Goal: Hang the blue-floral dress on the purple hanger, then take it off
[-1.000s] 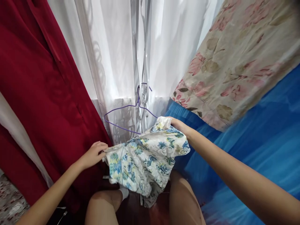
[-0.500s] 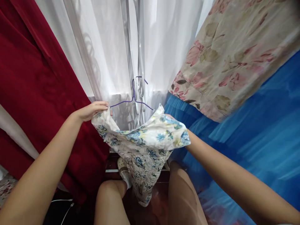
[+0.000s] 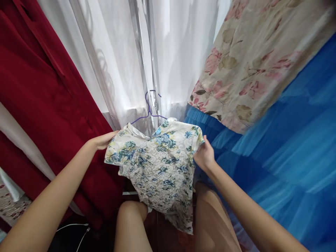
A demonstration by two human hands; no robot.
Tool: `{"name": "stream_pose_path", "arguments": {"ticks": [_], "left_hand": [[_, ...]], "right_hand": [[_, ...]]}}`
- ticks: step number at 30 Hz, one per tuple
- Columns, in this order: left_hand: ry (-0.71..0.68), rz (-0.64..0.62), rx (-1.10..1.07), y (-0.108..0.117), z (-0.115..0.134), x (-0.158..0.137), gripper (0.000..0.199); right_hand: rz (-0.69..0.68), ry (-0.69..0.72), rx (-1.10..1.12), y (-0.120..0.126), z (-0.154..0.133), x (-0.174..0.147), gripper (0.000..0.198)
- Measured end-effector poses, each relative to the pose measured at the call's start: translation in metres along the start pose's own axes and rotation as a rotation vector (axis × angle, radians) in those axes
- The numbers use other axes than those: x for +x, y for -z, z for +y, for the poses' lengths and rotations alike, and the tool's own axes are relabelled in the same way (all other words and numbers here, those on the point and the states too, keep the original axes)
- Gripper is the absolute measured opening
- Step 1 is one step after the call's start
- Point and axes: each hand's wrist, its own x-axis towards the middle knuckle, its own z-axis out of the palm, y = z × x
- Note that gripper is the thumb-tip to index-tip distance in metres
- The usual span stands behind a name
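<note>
A short-sleeved white blouse (image 3: 160, 168) with blue and yellow floral print hangs in front of me on a purple hanger (image 3: 149, 113). The hanger's neck and hook show above the collar; its arms run inside the blouse. My left hand (image 3: 106, 140) is closed on the left sleeve near the shoulder, its fingertips hidden behind the cloth. On the other side, my right hand (image 3: 206, 154) grips the edge of the right sleeve, with some fingers out of sight. The blouse spreads between both hands, and its lower hem falls between my knees.
White curtains (image 3: 181, 52) with grey ribbons (image 3: 154, 70) hang behind the hanger. Dark red cloth (image 3: 65, 115) drapes on the left. Floral beige cloth (image 3: 231, 73) and blue tulle (image 3: 283, 150) hang on the right. White cables (image 3: 72, 224) lie at lower left.
The blouse has opened out flatter, with its front and neckline now facing me. My right hand has come into view at the sleeve edge, and my left hand has shifted slightly lower.
</note>
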Motion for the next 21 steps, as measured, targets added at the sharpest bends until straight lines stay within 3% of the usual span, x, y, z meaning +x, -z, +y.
{"name": "stream_pose_path", "arguments": {"ticks": [4,9,11,14,16,18,21], "left_hand": [[-0.360,0.185,0.064,-0.022,0.004,-0.012,0.047],[-0.689,0.262,0.399,-0.052,0.042,-0.030,0.035],[-0.756,0.332,0.528,-0.056,0.052,-0.031,0.029],[-0.743,0.536,0.604,-0.051,0.053,-0.024,0.016],[-0.698,0.627,0.535,-0.048,0.043,-0.017,0.019],[-0.668,0.656,0.433,-0.049,0.027,-0.012,0.018],[-0.639,0.651,0.251,-0.064,0.001,-0.015,0.010]], "right_hand": [[0.091,0.076,0.028,0.003,-0.027,-0.005,0.039],[0.097,0.190,0.020,-0.020,-0.076,0.010,0.027],[0.054,0.226,0.005,-0.037,-0.096,0.021,0.026],[-0.029,0.258,-0.030,-0.071,-0.112,0.022,0.025],[-0.140,0.267,-0.097,-0.094,-0.115,0.002,0.025],[-0.344,0.288,-0.239,-0.112,-0.115,-0.033,0.029],[-0.893,0.262,-0.527,-0.119,-0.116,-0.091,0.044]]}}
